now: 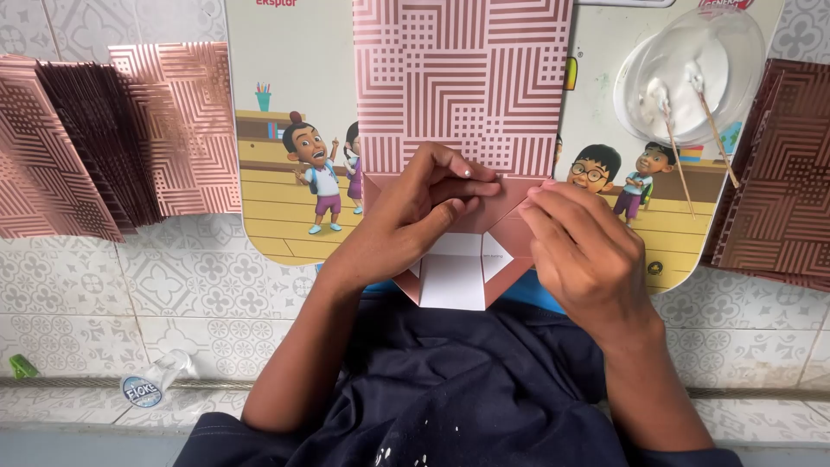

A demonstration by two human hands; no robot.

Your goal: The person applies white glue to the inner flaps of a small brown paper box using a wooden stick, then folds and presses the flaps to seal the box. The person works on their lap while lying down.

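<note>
The left hand [415, 216] lies curled over the near end of a large pink sheet of paper printed with white geometric lines [462, 82], its fingertips pressing a folded flap flat against the sheet. The right hand [584, 246] meets it from the other side, thumb and forefinger pinched shut on the edge of the opposite pink flap. Between and just below both hands the folded end [454, 272] opens to show the paper's white inner face. The sheet rests on a cartoon-printed lap board [277, 173] over a patterned tile floor [173, 294]. Fanned stacks of similar patterned paper lie at the left [104, 138] and right [782, 186]. A clear round plastic dish of white paste [692, 69] holding two thin wooden sticks [679, 164] sits beyond the right hand.
</note>
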